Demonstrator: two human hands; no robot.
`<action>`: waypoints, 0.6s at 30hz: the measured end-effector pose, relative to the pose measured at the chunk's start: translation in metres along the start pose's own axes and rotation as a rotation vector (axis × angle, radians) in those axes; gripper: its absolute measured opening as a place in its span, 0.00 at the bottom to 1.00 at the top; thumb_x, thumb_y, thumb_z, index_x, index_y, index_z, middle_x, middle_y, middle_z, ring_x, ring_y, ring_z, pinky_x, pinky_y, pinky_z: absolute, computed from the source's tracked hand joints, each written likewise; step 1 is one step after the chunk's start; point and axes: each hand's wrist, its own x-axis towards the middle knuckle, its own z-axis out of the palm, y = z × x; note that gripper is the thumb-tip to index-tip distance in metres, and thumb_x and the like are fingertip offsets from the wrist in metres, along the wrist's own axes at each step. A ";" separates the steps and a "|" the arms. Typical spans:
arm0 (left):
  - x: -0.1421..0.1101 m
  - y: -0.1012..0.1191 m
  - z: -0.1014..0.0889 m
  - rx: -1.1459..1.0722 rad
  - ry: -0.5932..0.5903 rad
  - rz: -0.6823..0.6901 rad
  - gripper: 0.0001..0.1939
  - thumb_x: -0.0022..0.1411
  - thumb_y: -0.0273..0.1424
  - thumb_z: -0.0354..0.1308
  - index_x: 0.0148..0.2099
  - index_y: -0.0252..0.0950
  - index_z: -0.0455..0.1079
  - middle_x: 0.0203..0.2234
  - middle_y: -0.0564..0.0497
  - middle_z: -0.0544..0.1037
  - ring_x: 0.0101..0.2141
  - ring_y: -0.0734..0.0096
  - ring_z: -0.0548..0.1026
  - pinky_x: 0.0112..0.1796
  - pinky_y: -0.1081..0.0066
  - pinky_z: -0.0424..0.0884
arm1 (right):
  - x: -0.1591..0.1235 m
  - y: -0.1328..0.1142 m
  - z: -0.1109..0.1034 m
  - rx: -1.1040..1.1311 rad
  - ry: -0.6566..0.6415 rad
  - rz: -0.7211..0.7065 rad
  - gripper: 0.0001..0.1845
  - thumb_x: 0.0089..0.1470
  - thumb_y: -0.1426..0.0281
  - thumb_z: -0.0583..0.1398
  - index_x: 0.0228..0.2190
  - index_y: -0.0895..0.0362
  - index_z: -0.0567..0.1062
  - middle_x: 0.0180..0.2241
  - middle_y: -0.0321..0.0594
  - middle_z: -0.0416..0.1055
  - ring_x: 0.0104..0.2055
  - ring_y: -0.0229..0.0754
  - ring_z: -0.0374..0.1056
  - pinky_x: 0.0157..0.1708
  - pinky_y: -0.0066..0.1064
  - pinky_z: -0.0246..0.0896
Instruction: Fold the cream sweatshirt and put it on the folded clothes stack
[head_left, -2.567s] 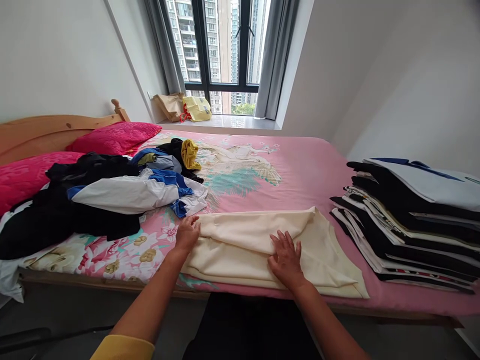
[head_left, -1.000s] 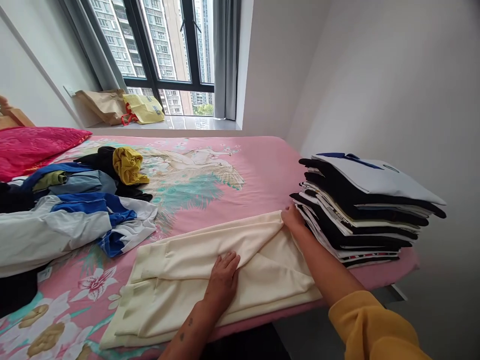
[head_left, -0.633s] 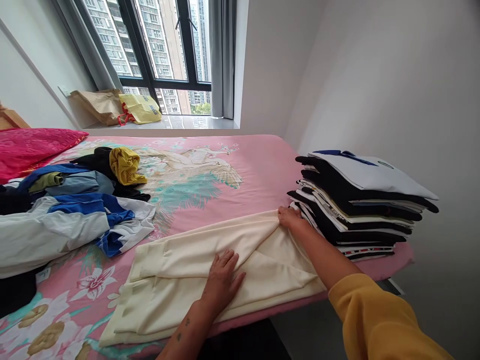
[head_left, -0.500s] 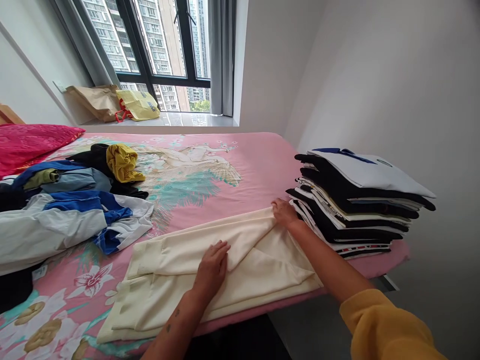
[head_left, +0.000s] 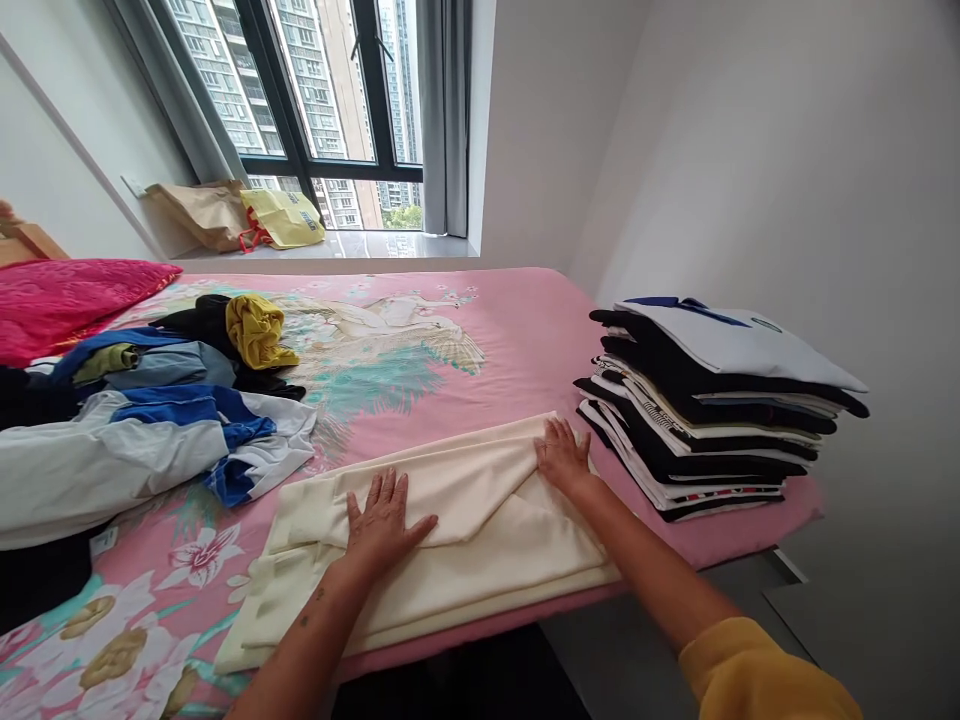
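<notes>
Presses the left hand palm down on the cream garment, fingers spread wide, thumb out toward 2 o'clock. Covers only a small patch there, with one end of the garment running out to 8 o'clock and the larger part stretching toward 3. Sets the right hand on the other end, at 2 o'clock from the left hand, flat and fairly wide by the upper corner, with most of the cloth lying at 8 o'clock from there. Shows a slanting fold between the two hands. Lies along the near edge of the bed, with a folded stack just beside, at 3 o'clock from the right hand, and a loose pile at 10 o'clock from the left.
</notes>
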 end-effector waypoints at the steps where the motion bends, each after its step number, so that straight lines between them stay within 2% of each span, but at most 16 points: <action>1: 0.002 0.004 -0.002 -0.018 0.012 0.043 0.36 0.57 0.50 0.49 0.63 0.37 0.57 0.65 0.40 0.51 0.64 0.49 0.47 0.57 0.39 0.37 | -0.003 -0.010 -0.006 0.047 0.036 -0.057 0.28 0.62 0.65 0.42 0.60 0.61 0.57 0.63 0.47 0.50 0.66 0.46 0.40 0.62 0.53 0.28; 4: 0.014 0.019 -0.004 -0.078 0.067 0.200 0.25 0.63 0.40 0.43 0.59 0.39 0.62 0.63 0.45 0.56 0.64 0.58 0.49 0.59 0.45 0.41 | -0.022 -0.054 -0.015 0.222 0.074 -0.382 0.23 0.62 0.67 0.43 0.53 0.59 0.67 0.57 0.45 0.62 0.61 0.41 0.51 0.62 0.39 0.40; 5: 0.017 0.023 -0.004 -0.091 0.071 0.215 0.24 0.65 0.38 0.41 0.59 0.40 0.63 0.63 0.47 0.57 0.64 0.60 0.50 0.59 0.46 0.42 | -0.030 -0.069 -0.015 0.260 0.057 -0.477 0.22 0.62 0.67 0.44 0.51 0.58 0.69 0.55 0.45 0.65 0.60 0.40 0.54 0.61 0.37 0.42; 7: 0.024 0.024 -0.001 -0.098 0.042 0.162 0.24 0.66 0.36 0.37 0.60 0.41 0.61 0.63 0.48 0.56 0.63 0.61 0.50 0.59 0.45 0.41 | -0.045 -0.089 -0.010 0.275 -0.035 -0.575 0.20 0.61 0.65 0.47 0.49 0.55 0.70 0.54 0.43 0.66 0.59 0.42 0.55 0.61 0.42 0.41; 10: 0.028 0.008 0.005 -0.072 -0.024 0.027 0.28 0.65 0.44 0.38 0.64 0.42 0.55 0.65 0.48 0.51 0.64 0.56 0.47 0.58 0.40 0.37 | -0.062 -0.093 -0.003 0.186 -0.275 -0.549 0.27 0.58 0.57 0.51 0.56 0.51 0.62 0.62 0.44 0.54 0.64 0.50 0.45 0.60 0.56 0.34; 12: 0.028 -0.005 0.007 -0.041 -0.048 -0.002 0.34 0.62 0.49 0.40 0.66 0.41 0.50 0.66 0.47 0.47 0.65 0.54 0.43 0.58 0.40 0.34 | -0.067 -0.084 -0.004 0.114 -0.376 -0.459 0.33 0.56 0.53 0.51 0.60 0.52 0.57 0.65 0.46 0.44 0.66 0.54 0.38 0.58 0.60 0.34; 14: 0.027 -0.014 0.009 -0.014 -0.067 0.000 0.38 0.60 0.53 0.40 0.67 0.40 0.48 0.66 0.47 0.45 0.65 0.53 0.40 0.58 0.40 0.32 | -0.067 -0.078 -0.011 0.045 -0.387 -0.325 0.35 0.57 0.52 0.48 0.60 0.56 0.56 0.64 0.52 0.45 0.65 0.57 0.41 0.56 0.59 0.39; 16: 0.026 -0.016 0.009 0.008 -0.084 0.001 0.41 0.58 0.56 0.39 0.67 0.40 0.45 0.67 0.48 0.43 0.65 0.53 0.38 0.58 0.40 0.31 | -0.064 -0.077 -0.018 -0.003 -0.354 -0.224 0.34 0.58 0.53 0.45 0.58 0.60 0.59 0.62 0.57 0.51 0.63 0.57 0.47 0.55 0.57 0.43; 18: 0.025 -0.014 0.008 0.028 -0.093 -0.009 0.44 0.56 0.59 0.39 0.68 0.40 0.44 0.67 0.48 0.41 0.65 0.52 0.37 0.58 0.40 0.30 | -0.058 -0.080 -0.020 0.015 -0.293 -0.252 0.32 0.60 0.55 0.42 0.59 0.60 0.58 0.62 0.54 0.52 0.63 0.54 0.45 0.57 0.55 0.40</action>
